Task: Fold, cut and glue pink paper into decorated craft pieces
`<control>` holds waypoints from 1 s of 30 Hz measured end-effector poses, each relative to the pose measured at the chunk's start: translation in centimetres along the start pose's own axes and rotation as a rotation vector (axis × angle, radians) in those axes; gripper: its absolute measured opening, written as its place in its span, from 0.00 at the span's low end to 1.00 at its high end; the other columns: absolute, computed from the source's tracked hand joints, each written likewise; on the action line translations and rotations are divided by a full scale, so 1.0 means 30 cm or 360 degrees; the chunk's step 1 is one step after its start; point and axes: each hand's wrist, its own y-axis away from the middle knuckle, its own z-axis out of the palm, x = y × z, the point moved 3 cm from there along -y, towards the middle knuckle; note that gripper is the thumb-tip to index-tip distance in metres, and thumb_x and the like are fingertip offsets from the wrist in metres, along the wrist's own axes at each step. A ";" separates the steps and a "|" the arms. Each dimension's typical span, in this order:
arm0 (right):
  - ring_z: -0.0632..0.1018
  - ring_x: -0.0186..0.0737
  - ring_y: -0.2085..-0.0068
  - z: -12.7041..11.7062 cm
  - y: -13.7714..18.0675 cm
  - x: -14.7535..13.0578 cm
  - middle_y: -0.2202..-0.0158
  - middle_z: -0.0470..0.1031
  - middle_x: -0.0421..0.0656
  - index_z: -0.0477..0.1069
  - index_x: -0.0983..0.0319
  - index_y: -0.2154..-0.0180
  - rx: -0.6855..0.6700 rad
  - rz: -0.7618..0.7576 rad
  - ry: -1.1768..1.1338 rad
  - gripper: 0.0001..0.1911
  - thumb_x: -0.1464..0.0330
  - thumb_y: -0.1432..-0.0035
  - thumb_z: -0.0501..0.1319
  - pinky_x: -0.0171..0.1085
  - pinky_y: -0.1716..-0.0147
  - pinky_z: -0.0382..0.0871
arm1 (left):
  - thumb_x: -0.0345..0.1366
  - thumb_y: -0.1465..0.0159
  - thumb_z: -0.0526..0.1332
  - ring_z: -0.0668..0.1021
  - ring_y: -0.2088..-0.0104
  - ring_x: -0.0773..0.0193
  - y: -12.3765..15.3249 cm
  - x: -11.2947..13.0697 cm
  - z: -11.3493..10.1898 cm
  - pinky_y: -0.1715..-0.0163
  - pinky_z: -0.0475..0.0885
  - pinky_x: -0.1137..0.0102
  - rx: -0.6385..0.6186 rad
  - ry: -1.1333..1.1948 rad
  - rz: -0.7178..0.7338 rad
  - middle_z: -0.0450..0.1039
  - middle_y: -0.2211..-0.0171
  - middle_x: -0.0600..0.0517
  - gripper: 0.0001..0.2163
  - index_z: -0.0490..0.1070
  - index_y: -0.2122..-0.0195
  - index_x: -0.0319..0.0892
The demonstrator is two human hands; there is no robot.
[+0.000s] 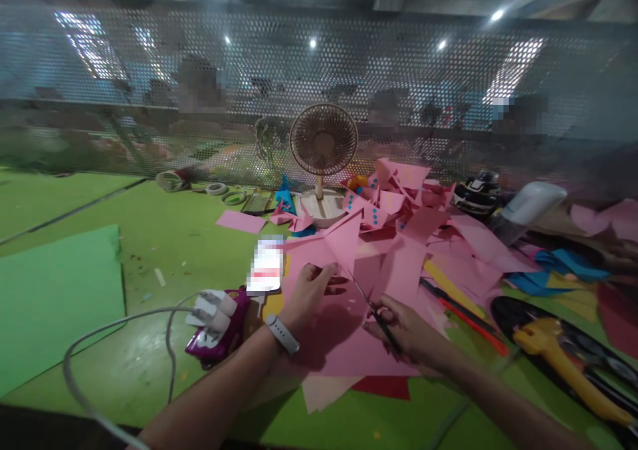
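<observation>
My left hand [310, 292], with a white band on its wrist, pinches a pink paper triangle [343, 240] by its lower edge and holds it up over the pile. My right hand [406, 334] is closed on a pair of scissors [369, 307] whose thin blades point up and left toward that triangle. Both hands hover over a large pink sheet [343, 343] lying on the green table [149, 250].
A heap of pink paper cut-outs [423, 224] spreads behind the hands. A small desk fan [323, 151] stands at the back before a perforated metal screen. A purple device with a white plug and cable [216, 320] lies left; a yellow tool [563, 360] lies right. Tape rolls [169, 181] sit far left.
</observation>
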 end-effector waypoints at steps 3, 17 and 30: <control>0.64 0.26 0.82 -0.006 0.020 -0.035 0.79 0.64 0.33 0.61 0.59 0.66 -0.0041 -0.0024 -0.0017 0.16 0.56 0.51 0.60 0.26 0.85 0.56 | 0.41 0.47 0.63 0.78 0.70 0.57 0.004 0.001 0.005 0.69 0.75 0.64 -0.0029 0.0038 -0.0024 0.73 0.75 0.47 0.12 0.66 0.74 0.35; 0.65 0.27 0.81 0.007 0.014 -0.027 0.78 0.65 0.34 0.61 0.60 0.66 -0.0080 0.0030 -0.0119 0.20 0.52 0.54 0.60 0.27 0.85 0.57 | 0.43 0.46 0.62 0.79 0.71 0.57 0.005 -0.001 0.012 0.68 0.73 0.64 -0.0107 -0.0018 -0.0014 0.74 0.76 0.44 0.14 0.67 0.76 0.35; 0.62 0.26 0.82 0.014 0.016 -0.034 0.79 0.63 0.33 0.62 0.60 0.65 -0.0071 0.0020 -0.0199 0.19 0.54 0.54 0.60 0.27 0.86 0.55 | 0.44 0.47 0.62 0.78 0.71 0.58 0.009 -0.008 0.013 0.67 0.73 0.65 -0.0104 -0.0006 -0.0038 0.75 0.74 0.44 0.14 0.67 0.75 0.35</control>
